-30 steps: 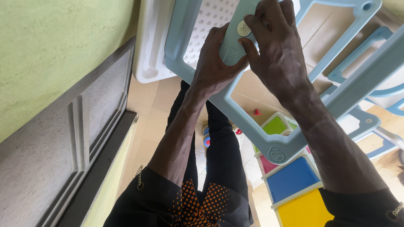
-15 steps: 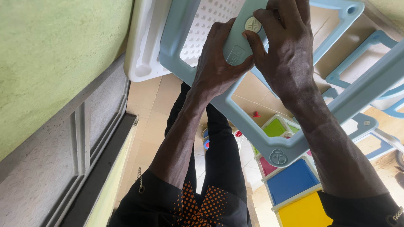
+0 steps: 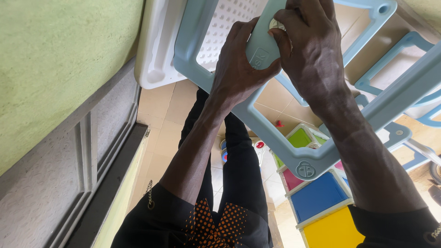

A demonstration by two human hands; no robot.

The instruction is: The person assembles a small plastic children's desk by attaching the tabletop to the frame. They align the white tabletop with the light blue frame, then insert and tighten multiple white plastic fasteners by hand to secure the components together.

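A pale blue plastic frame (image 3: 294, 156) fills the upper middle of the head view, joined to a white perforated plastic panel (image 3: 161, 50). My left hand (image 3: 236, 69) presses against the frame's central hub, fingers wrapped behind it. My right hand (image 3: 312, 50) sits on top of the same hub, fingertips pinched around a small round silver fastener (image 3: 275, 24). Both forearms reach up from black sleeves with orange dots.
A green textured wall (image 3: 59, 59) and a grey panelled door (image 3: 69, 174) run along the left. Coloured storage bins, green (image 3: 299, 138), blue (image 3: 321, 195) and yellow (image 3: 328, 229), stand on the tiled floor at the lower right. More pale blue frame pieces (image 3: 404, 46) lie at the right.
The frame and both hands have shifted slightly up and right in view. My right fingertips have stayed on the round fastener, turned a little around it.
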